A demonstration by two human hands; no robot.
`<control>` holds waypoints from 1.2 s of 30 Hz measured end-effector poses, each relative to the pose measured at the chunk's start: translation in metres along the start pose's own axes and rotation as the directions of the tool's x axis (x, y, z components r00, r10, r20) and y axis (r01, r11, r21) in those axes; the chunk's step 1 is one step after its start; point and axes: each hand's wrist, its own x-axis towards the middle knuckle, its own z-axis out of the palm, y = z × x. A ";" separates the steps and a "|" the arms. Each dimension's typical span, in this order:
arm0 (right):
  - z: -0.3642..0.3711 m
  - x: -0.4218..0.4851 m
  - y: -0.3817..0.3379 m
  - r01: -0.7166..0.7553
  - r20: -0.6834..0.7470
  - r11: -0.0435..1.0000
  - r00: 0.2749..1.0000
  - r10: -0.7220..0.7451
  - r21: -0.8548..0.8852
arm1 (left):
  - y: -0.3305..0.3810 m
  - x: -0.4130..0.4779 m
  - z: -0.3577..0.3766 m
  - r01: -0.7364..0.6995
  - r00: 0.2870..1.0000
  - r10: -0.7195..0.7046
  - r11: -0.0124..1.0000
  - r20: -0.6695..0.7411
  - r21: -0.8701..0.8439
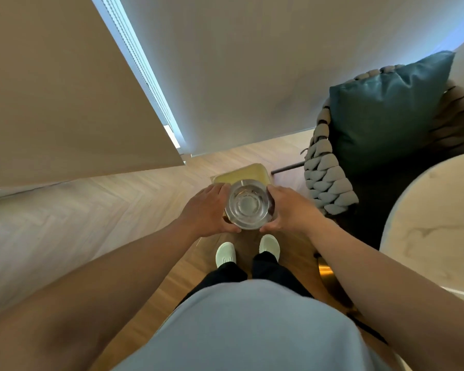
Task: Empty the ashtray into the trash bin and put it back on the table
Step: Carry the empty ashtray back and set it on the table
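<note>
A round clear glass ashtray (248,206) is held upright between both hands at the middle of the head view. My left hand (208,210) grips its left side and my right hand (291,210) grips its right side. A few dark specks lie inside the ashtray near its far rim. Directly below and beyond it stands a yellowish square trash bin (245,172) on the wooden floor, mostly hidden by the ashtray and hands. The round marble table (437,218) is at the right edge.
A woven grey chair (327,172) with a teal cushion (386,113) stands to the right of the bin. A white wall is ahead and a beige panel on the left. My feet in white shoes (225,254) stand on herringbone wood flooring.
</note>
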 end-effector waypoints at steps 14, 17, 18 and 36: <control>0.038 -0.089 -0.007 -0.150 -0.070 0.981 0.985 0.159 0.126 | 0.031 -0.031 0.025 -0.149 0.984 0.147 0.989 0.098 0.005; 0.053 -0.116 -0.002 -0.218 -0.118 0.958 0.963 0.242 0.187 | 0.046 -0.029 0.032 -0.241 0.963 0.235 0.970 0.135 0.029; 0.059 -0.125 0.000 -0.244 -0.137 0.948 0.952 0.274 0.206 | 0.052 -0.028 0.033 -0.269 0.953 0.261 0.963 0.151 0.034; 0.159 -0.379 0.034 -0.506 -0.245 0.686 0.681 0.690 0.523 | 0.242 -0.089 0.135 -0.664 0.655 0.622 0.744 0.430 -0.065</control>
